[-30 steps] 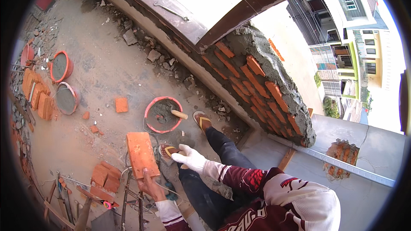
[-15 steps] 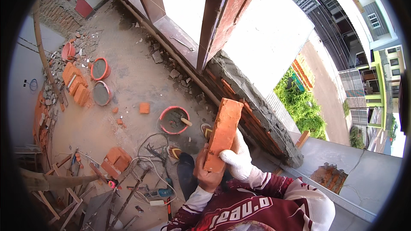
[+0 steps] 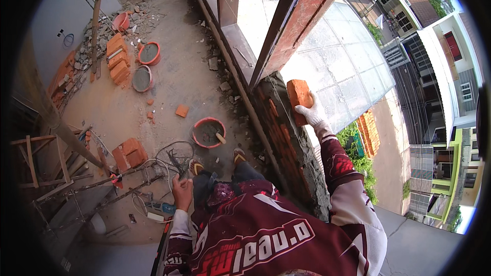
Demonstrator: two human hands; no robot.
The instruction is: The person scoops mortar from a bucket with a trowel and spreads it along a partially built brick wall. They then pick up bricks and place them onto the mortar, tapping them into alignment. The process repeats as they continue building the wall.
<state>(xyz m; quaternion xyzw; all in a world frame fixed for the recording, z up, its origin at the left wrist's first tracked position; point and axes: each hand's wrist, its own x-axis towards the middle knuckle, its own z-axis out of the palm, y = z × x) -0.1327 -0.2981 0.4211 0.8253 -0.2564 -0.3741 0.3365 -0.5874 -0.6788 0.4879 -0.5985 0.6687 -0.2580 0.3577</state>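
My right hand [image 3: 314,112], in a white glove, grips an orange-red brick [image 3: 299,99] from its outer side. The brick is at the top of the low brick wall [image 3: 286,143], close to the dark window frame post [image 3: 279,36]. Rough grey mortar runs along the wall top; whether the brick touches it I cannot tell. My left hand [image 3: 182,192], bare, hangs beside my left leg with loosely bent fingers apart and nothing visible in it. A red bucket of mortar [image 3: 208,133] with a wooden-handled tool [image 3: 220,138] stands on the floor by my feet.
Two mortar buckets [image 3: 149,53] and a brick stack [image 3: 118,59] stand farther left, near rubble. A single brick piece [image 3: 182,110] and another brick pile [image 3: 130,153] lie on the floor. Cables [image 3: 176,156], a blue power tool [image 3: 166,208] and wooden trestles [image 3: 46,163] occupy the lower left.
The brick has gone from both hands in front of me to my right hand alone, forward and right to the wall top. My left hand has let go and moved left. The view has shifted.
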